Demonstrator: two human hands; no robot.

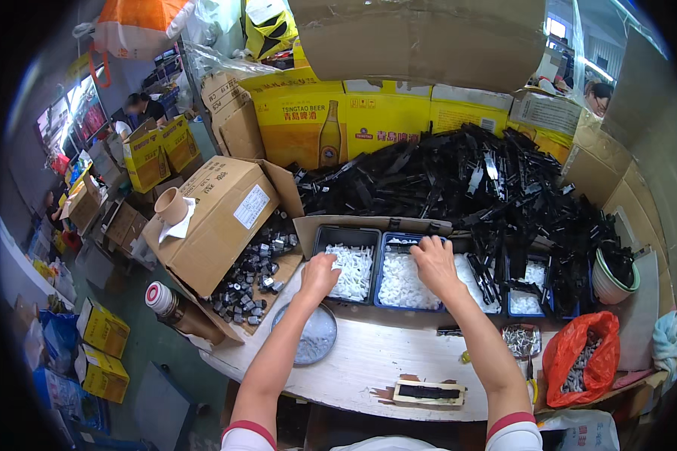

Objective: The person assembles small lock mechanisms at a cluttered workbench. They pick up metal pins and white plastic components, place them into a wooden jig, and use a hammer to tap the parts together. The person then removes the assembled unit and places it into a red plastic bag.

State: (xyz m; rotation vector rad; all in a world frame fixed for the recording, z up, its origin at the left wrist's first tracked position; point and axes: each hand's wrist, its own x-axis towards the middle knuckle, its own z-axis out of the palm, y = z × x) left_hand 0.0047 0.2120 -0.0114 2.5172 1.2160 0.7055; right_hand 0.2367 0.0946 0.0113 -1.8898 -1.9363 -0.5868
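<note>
Head view: at the far left, yellow cartons (104,328) stand on the floor, and a brown flask (174,308) with a red-and-white top is tilted beside the worktable (357,361). A large cardboard box (217,218) comes next, a brown cardboard tube (171,205) on top of it, with a heap of small dark-and-silver parts (250,289) along its right side. A round grey dish (316,361) sits on the pale tabletop below the left hand (320,276), which is at the left edge of a dark bin (331,234). Its fingers are curled together; whether they pinch anything cannot be told. Slender white pieces (352,274) fill that bin. Just right of it, a blue bin (410,309) contains small white pieces (402,282); the right hand (434,264) is over its right part, fingers bent downward, their grip likewise impossible to make out. Nearer the table's front edge lies a cream frame (440,402) with a black strip (429,391) inside. Behind the bins rises a broad pile of black parts (429,177). Farther right are a small tray of silvery bits (520,342), an open red bag (557,368) containing grey pieces (581,362), and a pale blue cloth (668,342).
</note>
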